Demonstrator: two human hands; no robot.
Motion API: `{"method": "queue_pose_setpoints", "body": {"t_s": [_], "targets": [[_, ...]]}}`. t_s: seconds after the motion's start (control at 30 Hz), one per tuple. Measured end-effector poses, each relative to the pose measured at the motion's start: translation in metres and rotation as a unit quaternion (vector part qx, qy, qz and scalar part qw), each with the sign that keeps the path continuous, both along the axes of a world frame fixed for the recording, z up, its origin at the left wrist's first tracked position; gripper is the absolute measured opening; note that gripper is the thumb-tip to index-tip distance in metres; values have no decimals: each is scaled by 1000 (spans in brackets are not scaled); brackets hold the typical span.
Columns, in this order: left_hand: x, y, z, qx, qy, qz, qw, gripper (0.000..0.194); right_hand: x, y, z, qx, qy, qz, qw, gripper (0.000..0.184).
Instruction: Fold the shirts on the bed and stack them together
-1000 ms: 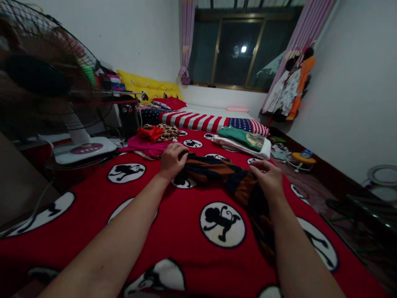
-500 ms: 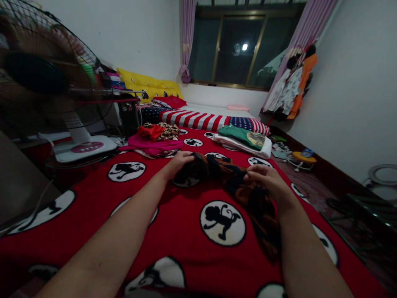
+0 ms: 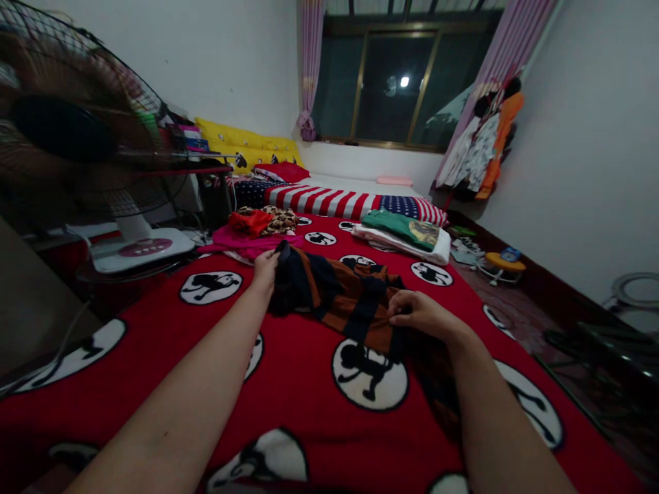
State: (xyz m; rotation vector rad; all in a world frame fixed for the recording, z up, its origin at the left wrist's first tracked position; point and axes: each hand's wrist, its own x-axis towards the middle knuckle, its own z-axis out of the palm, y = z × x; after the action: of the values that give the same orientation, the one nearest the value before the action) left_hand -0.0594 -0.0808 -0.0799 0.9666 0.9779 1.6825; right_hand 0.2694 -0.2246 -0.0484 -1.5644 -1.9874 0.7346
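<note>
A striped garment [image 3: 342,288] in brown and dark navy, perhaps a shirt, stretches between my two hands over the red blanket [image 3: 303,384] with its monkey circles. My left hand [image 3: 266,269] is closed on its dark left end. My right hand [image 3: 417,312] pinches the cloth near the middle, and the rest trails toward me under my right forearm. Beyond my left hand lies a loose heap of clothes: a magenta cloth [image 3: 229,240], a red-orange one [image 3: 250,223] and a patterned brown one [image 3: 283,219]. A folded green garment [image 3: 399,226] rests on white cloth at the far right.
An electric fan [image 3: 62,130] stands at the left on a stool. A bed with a flag-striped cover [image 3: 329,200] and yellow cushions [image 3: 247,143] is at the back. Clothes hang [image 3: 484,147] by the window. A small stool [image 3: 505,262] is on the floor at right.
My left hand has moved left and slightly toward me, pulling the striped garment out wider. My right hand has shifted a little left and nearer. The stripes now show more plainly.
</note>
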Motion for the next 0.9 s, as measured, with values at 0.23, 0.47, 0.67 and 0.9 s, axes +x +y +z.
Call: {"method": "queue_pose_setpoints", "body": {"t_s": [0.23, 0.47, 0.67, 0.9], "targets": [[-3, 1, 6, 29, 44, 52, 997, 29, 10, -5, 8, -20, 25, 125, 992, 39], [-4, -3, 2, 26, 37, 45, 998, 29, 0, -10, 9, -25, -46, 105, 993, 42], [-4, -3, 0, 32, 51, 31, 998, 31, -13, -1, 1, 12, -35, 53, 998, 6], [6, -5, 5, 37, 102, -26, 994, 33, 36, 15, -4, 194, 469, -421, 752, 15]]}}
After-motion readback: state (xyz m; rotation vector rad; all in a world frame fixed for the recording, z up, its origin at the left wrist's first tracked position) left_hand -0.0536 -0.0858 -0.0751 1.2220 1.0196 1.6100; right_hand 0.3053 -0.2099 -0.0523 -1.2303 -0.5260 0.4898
